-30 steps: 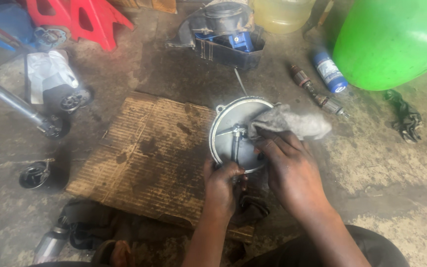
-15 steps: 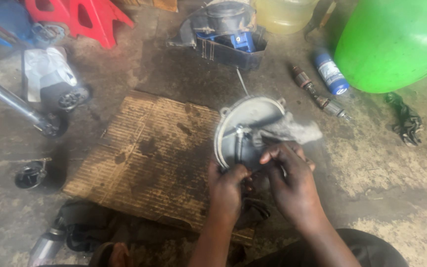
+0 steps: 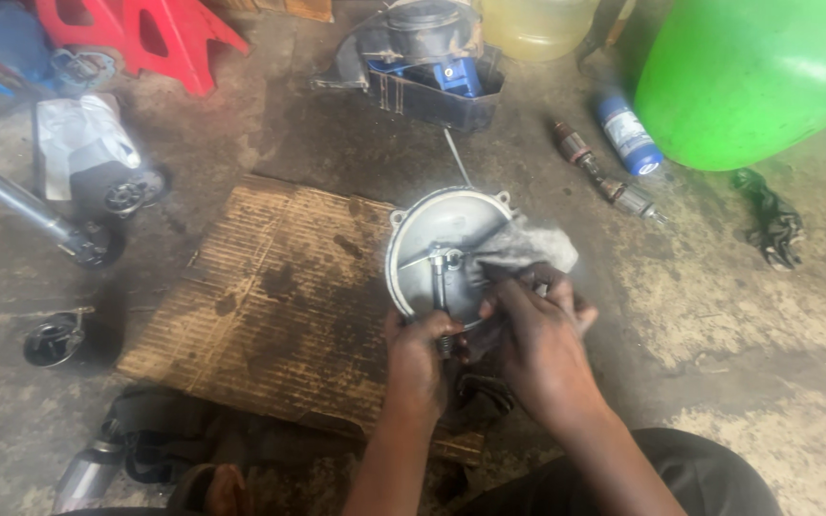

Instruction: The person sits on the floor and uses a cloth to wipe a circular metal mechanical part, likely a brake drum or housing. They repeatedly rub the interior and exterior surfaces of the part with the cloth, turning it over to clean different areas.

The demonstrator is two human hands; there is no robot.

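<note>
Greasy cardboard sheet lies on stained concrete, left of centre. At its 3 o'clock edge, a round grey metal cover w/ a small centre fitting stands tilted. Left hand, at the cover's 6 o'clock, is clenched round its lower rim. Right hand, at 4 o'clock, pinches a grey rag against the cover's face. Big green container sits at 1 o'clock.
</note>
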